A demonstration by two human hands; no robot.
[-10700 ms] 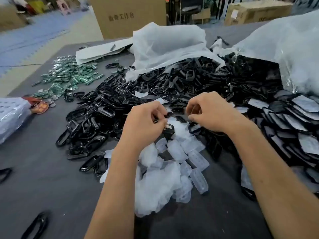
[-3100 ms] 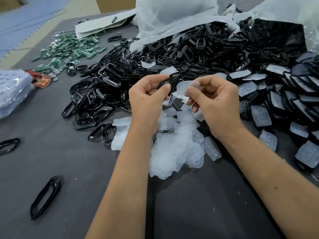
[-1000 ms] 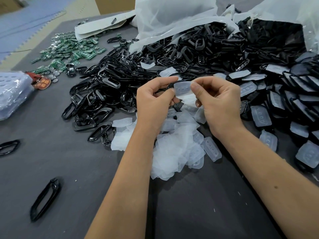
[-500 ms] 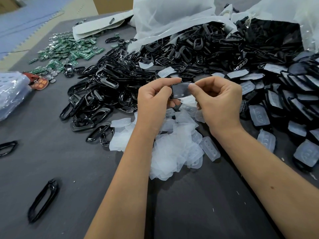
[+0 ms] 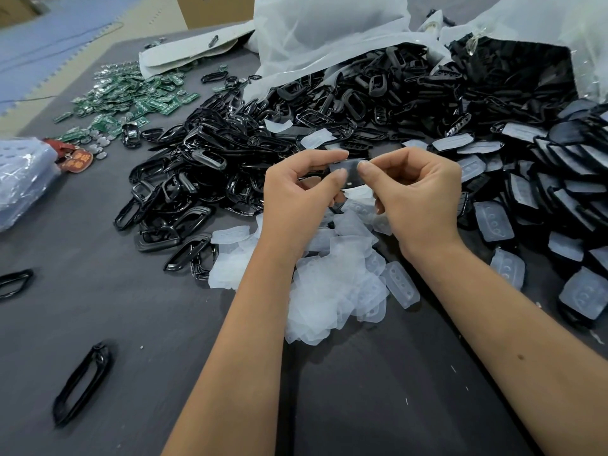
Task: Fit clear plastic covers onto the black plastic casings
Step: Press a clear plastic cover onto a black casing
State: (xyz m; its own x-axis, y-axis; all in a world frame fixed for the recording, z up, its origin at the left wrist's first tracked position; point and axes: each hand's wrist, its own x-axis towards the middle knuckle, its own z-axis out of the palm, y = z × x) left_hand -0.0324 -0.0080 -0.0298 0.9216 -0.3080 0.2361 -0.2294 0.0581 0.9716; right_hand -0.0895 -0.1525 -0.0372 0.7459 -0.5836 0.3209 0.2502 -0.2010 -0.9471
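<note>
Pinching one black casing (image 5: 351,174) with a clear cover on it at frame centre, left hand (image 5: 301,199) and right hand (image 5: 416,199) grip it above the loose covers (image 5: 332,281) on the worktop (image 5: 131,311).

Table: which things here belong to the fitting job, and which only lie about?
Job: casing with cover, pinched by left hand and right hand; covers; casings.
Lying about: circuit boards; black rings; red tag.

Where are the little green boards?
The green boards lie at the table's far left, left of the black casing pile, beyond the red tag.
</note>
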